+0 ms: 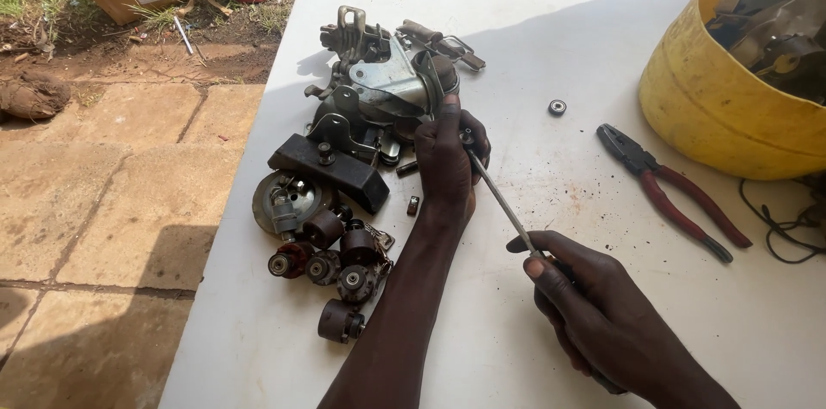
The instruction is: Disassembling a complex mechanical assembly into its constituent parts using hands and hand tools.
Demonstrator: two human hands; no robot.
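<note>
My right hand (594,314) is curled tight around the handle of a screwdriver (503,202), index finger stretched along the top where the shaft begins. The screwdriver's long axis runs diagonally: handle low and near my body, thin metal shaft rising up and to the left, tip pointing away from me into my left hand (447,159). My left hand is cupped, fingers folded around a small dark part that I cannot make out, right where the tip meets it.

Taking the screwdriver as landmark: just beyond its tip, touching my left hand, sits a heap of metal caster brackets (379,82). Left of the shaft lies a black block (331,170), and nearer me than that a cluster of small dark wheels (331,263) beside a grey disc (288,198). Right of the shaft, well apart, red-handled pliers (675,194) lie with the jaws pointing up-left. Above them a small bearing (557,106) sits alone. Far right, a yellow tub (723,108) of metal scrap stands at the edge.

The white counter (551,22) is open between the shaft and the pliers, and beyond the bearing. Its left edge runs close past the wheels, with stone paving (103,202) below.
</note>
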